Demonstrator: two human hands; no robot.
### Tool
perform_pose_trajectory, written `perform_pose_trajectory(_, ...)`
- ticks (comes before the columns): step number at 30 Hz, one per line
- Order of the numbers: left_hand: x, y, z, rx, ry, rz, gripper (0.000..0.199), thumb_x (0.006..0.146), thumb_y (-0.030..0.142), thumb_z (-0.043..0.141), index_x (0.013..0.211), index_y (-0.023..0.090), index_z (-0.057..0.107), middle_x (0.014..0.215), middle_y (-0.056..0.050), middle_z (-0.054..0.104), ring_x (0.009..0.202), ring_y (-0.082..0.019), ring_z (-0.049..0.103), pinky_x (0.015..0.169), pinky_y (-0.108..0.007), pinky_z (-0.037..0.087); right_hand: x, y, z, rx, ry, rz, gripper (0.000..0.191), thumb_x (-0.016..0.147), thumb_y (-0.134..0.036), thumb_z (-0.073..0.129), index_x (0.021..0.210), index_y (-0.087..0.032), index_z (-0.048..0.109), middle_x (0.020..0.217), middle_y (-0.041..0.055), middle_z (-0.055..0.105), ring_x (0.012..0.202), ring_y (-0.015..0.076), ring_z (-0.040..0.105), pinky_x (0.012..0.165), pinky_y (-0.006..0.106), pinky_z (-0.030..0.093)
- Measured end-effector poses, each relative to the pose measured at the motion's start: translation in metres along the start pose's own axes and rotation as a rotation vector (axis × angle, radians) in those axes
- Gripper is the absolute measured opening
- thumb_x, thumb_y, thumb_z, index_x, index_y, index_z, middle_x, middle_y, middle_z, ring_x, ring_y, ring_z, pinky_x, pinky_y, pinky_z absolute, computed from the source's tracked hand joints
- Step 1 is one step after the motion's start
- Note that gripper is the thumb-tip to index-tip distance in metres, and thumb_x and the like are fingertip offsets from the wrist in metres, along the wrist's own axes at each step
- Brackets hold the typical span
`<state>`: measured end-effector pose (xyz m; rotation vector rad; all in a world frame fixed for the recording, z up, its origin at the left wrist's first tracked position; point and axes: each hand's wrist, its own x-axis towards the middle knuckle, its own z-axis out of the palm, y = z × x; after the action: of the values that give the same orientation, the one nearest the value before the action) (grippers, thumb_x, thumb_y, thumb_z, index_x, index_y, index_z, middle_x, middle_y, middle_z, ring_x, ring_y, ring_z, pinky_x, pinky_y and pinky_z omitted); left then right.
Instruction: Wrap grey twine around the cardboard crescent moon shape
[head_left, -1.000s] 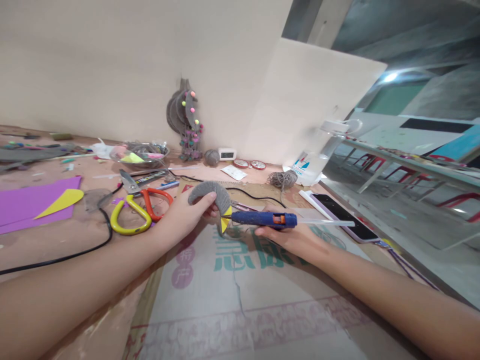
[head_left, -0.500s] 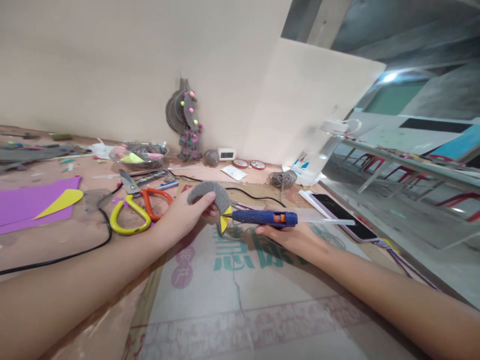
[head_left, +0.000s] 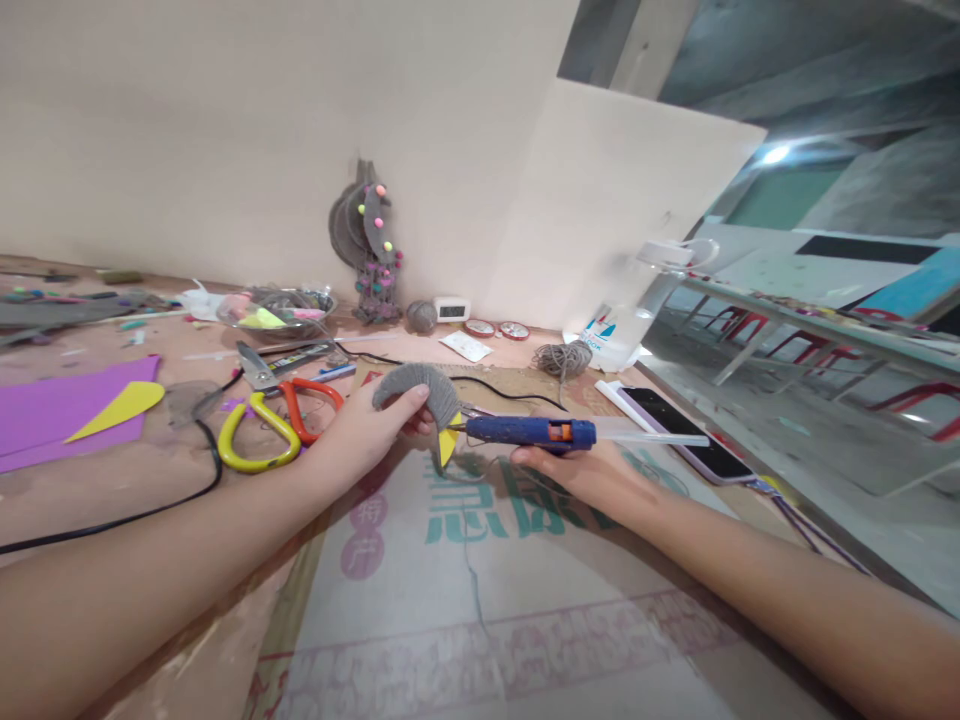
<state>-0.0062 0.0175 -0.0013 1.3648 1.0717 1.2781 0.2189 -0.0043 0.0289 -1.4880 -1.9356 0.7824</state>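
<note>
A gluing step seems to be in hand. At the middle of the frame, the person's left hand holds a grey yarn-wrapped crescent above the cardboard, the thumb laid across its front and the other fingers curled behind, closed on it. One end of the crescent is bare, a yellow tip pointing down. The right hand is wrapped around a blue glue gun, its fingers mostly hidden. The nozzle meets the border of wrap and yellow; whether it touches cannot be told.

Covering that tip likely calls for a thin line of glue, then a free hand to guide the loose yarn, which trails down the cardboard; the hot nozzle should clear the left fingers first.

The most open room is the cardboard at lower centre, between the forearms. To the left, scissors lie close by the left forearm, and a black cord curves across the surface. At right, the clear glue stick reaches out over the phone, near the surface's slanting edge, so swinging that way looks tighter.
</note>
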Motion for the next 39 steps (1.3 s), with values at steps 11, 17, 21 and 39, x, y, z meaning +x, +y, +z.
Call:
perform_pose_trajectory(11,-0.001,0.003,0.001,0.023,0.016,0.032,0.02,0.076,0.033,0.058,0.066,0.015,0.059,0.059,0.0,0.063,0.056,-0.013,0.059,0.057,-0.023,0.048,0.004,0.012,-0.002,-0.022,0.005,0.01,0.025,0.067,-0.046,0.065,0.071,-0.022,0.057,0.068,-0.0011,0.06,0.063,0.0159,0.055,0.057,0.025,0.045)
perform_pose_trajectory(17,-0.002,0.003,0.001,-0.002,0.022,0.01,0.021,0.076,0.034,0.058,0.068,0.015,0.06,0.062,-0.001,0.063,0.058,-0.013,0.059,0.057,-0.024,0.049,0.007,0.019,-0.003,0.005,0.001,-0.022,0.024,0.067,-0.043,0.066,0.078,-0.023,0.058,0.071,-0.0011,0.062,0.066,0.0168,0.057,0.059,0.026,0.045)
perform_pose_trajectory(21,-0.003,0.005,0.002,-0.013,0.034,-0.008,0.02,0.075,0.034,0.059,0.068,0.015,0.059,0.062,-0.001,0.063,0.058,-0.013,0.06,0.059,-0.025,0.05,0.007,0.018,-0.004,0.009,0.018,-0.005,0.023,0.067,-0.042,0.066,0.08,-0.024,0.06,0.077,0.0009,0.065,0.072,0.0195,0.06,0.066,0.029,0.047)
perform_pose_trajectory(39,-0.007,0.011,0.004,-0.038,0.028,-0.032,0.019,0.075,0.034,0.06,0.067,0.017,0.056,0.062,0.0,0.062,0.058,-0.013,0.059,0.058,-0.024,0.05,0.011,0.015,-0.004,-0.058,0.036,-0.008,0.032,0.069,-0.051,0.061,0.081,-0.022,0.059,0.08,0.0038,0.067,0.078,0.023,0.062,0.07,0.032,0.049)
